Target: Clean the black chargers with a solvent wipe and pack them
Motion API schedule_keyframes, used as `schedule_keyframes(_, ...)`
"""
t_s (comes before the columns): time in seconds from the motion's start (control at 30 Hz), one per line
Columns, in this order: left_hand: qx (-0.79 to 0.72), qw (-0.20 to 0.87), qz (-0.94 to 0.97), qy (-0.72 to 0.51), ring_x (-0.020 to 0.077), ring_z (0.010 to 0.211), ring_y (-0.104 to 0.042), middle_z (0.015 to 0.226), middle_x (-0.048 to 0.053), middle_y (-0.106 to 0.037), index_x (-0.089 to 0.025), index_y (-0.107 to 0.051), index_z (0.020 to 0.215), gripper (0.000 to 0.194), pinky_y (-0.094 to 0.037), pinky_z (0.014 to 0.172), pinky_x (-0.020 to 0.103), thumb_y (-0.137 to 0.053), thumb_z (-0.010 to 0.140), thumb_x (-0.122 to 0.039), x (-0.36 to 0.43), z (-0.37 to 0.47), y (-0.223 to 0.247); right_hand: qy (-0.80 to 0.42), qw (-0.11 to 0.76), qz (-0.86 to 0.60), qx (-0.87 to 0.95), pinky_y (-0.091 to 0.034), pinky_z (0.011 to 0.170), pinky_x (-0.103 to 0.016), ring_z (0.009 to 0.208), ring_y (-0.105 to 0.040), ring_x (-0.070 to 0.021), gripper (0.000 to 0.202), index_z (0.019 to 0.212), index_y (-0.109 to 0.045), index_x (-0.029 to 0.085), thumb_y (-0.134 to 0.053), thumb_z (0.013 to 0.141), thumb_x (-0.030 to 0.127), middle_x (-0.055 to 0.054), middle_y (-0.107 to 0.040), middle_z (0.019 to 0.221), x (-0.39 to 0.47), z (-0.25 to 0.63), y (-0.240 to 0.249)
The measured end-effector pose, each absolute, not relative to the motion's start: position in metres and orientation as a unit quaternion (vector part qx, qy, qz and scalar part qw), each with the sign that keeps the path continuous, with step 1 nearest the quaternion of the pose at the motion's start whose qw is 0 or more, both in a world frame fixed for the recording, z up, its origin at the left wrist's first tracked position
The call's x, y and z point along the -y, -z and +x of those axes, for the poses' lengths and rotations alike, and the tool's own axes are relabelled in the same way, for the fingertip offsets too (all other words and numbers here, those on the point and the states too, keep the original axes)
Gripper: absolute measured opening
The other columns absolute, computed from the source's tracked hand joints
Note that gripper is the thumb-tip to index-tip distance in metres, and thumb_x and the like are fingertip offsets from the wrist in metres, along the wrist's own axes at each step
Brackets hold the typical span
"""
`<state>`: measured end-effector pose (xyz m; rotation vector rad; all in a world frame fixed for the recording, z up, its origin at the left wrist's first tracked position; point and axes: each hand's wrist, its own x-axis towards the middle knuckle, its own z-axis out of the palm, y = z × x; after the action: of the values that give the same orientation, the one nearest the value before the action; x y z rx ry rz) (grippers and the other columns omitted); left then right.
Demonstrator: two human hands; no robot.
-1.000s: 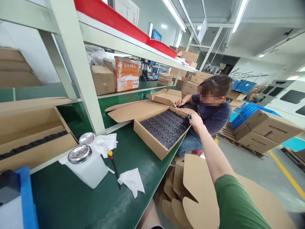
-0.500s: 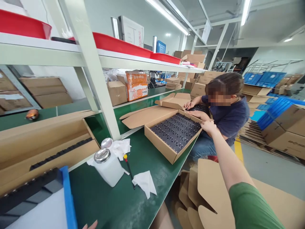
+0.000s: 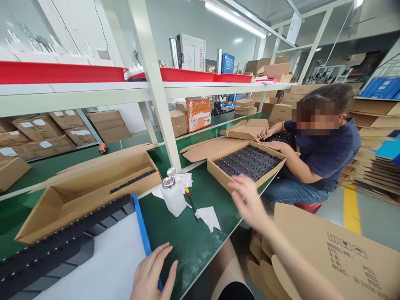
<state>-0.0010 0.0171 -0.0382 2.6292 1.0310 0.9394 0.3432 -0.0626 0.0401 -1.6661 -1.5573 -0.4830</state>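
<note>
My left hand [image 3: 153, 273] is low in the view with its fingers spread, beside the blue rim [image 3: 142, 229] of a tray. That tray holds black parts [image 3: 78, 233] in rows and a white sheet [image 3: 106, 258]. My right hand [image 3: 248, 200] hangs in the air near the front corner of a cardboard box [image 3: 225, 177], its fingers loosely apart and holding nothing. Rows of black pieces with shiny pins [image 3: 250, 160] fill that box. Between my hands stand a white pump bottle [image 3: 173, 198], a brush with a yellow and red end [image 3: 192, 202] and a crumpled white tissue [image 3: 208, 217].
A long open carton [image 3: 78, 200] holding a few black parts lies at the left. A co-worker [image 3: 325, 141] sits at the right, hands at another box. Flat cardboard [image 3: 337, 246] is stacked below the table edge [image 3: 215, 251]. A shelf post [image 3: 159, 91] rises behind the bottle.
My right hand has come back from the box's far corner, close to the co-worker's arm. My left hand has risen further into view. The view has turned left.
</note>
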Motion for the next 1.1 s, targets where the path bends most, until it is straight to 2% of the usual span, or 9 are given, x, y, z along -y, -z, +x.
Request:
schedule_keyframes(0.1, -0.337, -0.011, 0.910, -0.240, 0.0259, 0.104, -0.072, 0.118, 0.008, -0.075, -0.023, -0.071, 0.113, 0.027, -0.058, 0.086, 0.040, -0.053, 0.095, -0.033, -0.010, 0.012, 0.019, 0.162, 0.384, -0.481, 0.772, -0.053, 0.099, -0.028, 0.112, -0.061, -0.0133, 0.029, 0.122, -0.058, 0.026, -0.043, 0.100, 0.038, -0.002, -0.070, 0.111, 0.084, 0.239, -0.036)
schedule_keyframes(0.17, -0.383, -0.072, 0.905, -0.169, 0.0279, 0.107, -0.069, 0.122, 0.011, -0.073, -0.019, -0.071, 0.115, 0.031, -0.054, 0.092, 0.045, -0.047, 0.097, -0.028, -0.001, 0.026, -0.001, 0.121, 0.381, -0.374, 0.837, -0.053, 0.089, -0.026, 0.097, -0.061, -0.0140, 0.024, 0.115, -0.059, 0.022, -0.050, 0.099, 0.039, -0.002, -0.070, 0.101, 0.091, 0.187, -0.032)
schedule_keyframes(0.23, -0.424, -0.114, 0.892, -0.109, 0.0297, 0.110, -0.065, 0.129, 0.015, -0.068, -0.015, -0.067, 0.122, 0.035, -0.049, 0.095, 0.047, -0.041, 0.099, -0.023, 0.005, 0.039, -0.022, 0.114, 0.382, -0.359, 0.844, -0.053, 0.077, -0.028, 0.082, -0.056, -0.0152, 0.023, 0.098, -0.060, 0.020, -0.051, 0.098, 0.042, -0.001, -0.065, 0.087, 0.093, 0.155, -0.029)
schedule_keyframes(0.33, -0.433, -0.130, 0.889, -0.077, 0.0345, 0.107, -0.063, 0.128, 0.020, -0.066, -0.010, -0.064, 0.125, 0.038, -0.046, 0.090, 0.049, -0.039, 0.098, -0.022, 0.007, 0.050, -0.044, 0.081, 0.392, -0.452, 0.797, -0.053, 0.086, -0.033, 0.086, -0.052, -0.0182, 0.022, 0.090, -0.058, 0.017, -0.053, 0.094, 0.038, -0.006, -0.059, 0.089, 0.095, 0.140, -0.033)
schedule_keyframes(0.5, -0.444, -0.163, 0.879, -0.057, 0.0356, 0.101, -0.061, 0.117, 0.021, -0.066, -0.010, -0.061, 0.127, 0.039, -0.043, 0.086, 0.047, -0.040, 0.095, -0.019, 0.008, 0.058, -0.055, 0.043, 0.425, -0.460, 0.778, -0.051, 0.094, -0.029, 0.095, -0.052, -0.0176, 0.026, 0.095, -0.059, 0.014, -0.049, 0.098, 0.037, -0.007, -0.058, 0.093, 0.117, 0.148, -0.057)
schedule_keyframes(0.7, -0.436, -0.180, 0.880, -0.047, 0.0325, 0.094, -0.061, 0.110, 0.018, -0.068, -0.013, -0.062, 0.121, 0.033, -0.042, 0.082, 0.043, -0.044, 0.094, -0.020, 0.030, 0.076, -0.082, -0.007, 0.476, -0.482, 0.736, -0.049, 0.102, -0.036, 0.100, -0.052, -0.0183, 0.015, 0.096, -0.058, 0.015, -0.051, 0.096, 0.029, -0.009, -0.059, 0.101, 0.144, 0.155, -0.081)
schedule_keyframes(0.8, -0.452, -0.182, 0.872, -0.040, 0.0314, 0.094, -0.062, 0.105, 0.016, -0.068, -0.012, -0.064, 0.114, 0.030, -0.041, 0.082, 0.041, -0.043, 0.093, -0.016, 0.040, 0.087, -0.094, -0.076, 0.521, -0.524, 0.669, -0.051, 0.099, -0.033, 0.102, -0.053, -0.0169, 0.011, 0.098, -0.057, 0.018, -0.048, 0.096, 0.022, -0.009, -0.058, 0.105, 0.155, 0.159, -0.085)
schedule_keyframes(0.93, -0.455, -0.182, 0.871, -0.038, 0.0332, 0.097, -0.062, 0.106, 0.016, -0.067, -0.011, -0.062, 0.117, 0.030, -0.040, 0.081, 0.042, -0.051, 0.092, -0.021, 0.051, 0.104, -0.102, -0.095, 0.542, -0.528, 0.647, -0.050, 0.099, -0.035, 0.103, -0.054, -0.0177, 0.007, 0.096, -0.057, 0.019, -0.051, 0.095, 0.021, -0.008, -0.058, 0.106, 0.169, 0.167, -0.086)
schedule_keyframes(1.1, -0.449, -0.180, 0.874, -0.039, 0.0353, 0.101, -0.063, 0.106, 0.017, -0.067, -0.008, -0.063, 0.115, 0.034, -0.040, 0.083, 0.043, -0.036, 0.096, -0.012, 0.061, 0.125, -0.104, -0.097, 0.585, -0.559, 0.579, -0.050, 0.092, -0.032, 0.099, -0.056, -0.0160, 0.009, 0.096, -0.056, 0.019, -0.047, 0.097, 0.022, -0.007, -0.058, 0.105, 0.184, 0.175, -0.081)
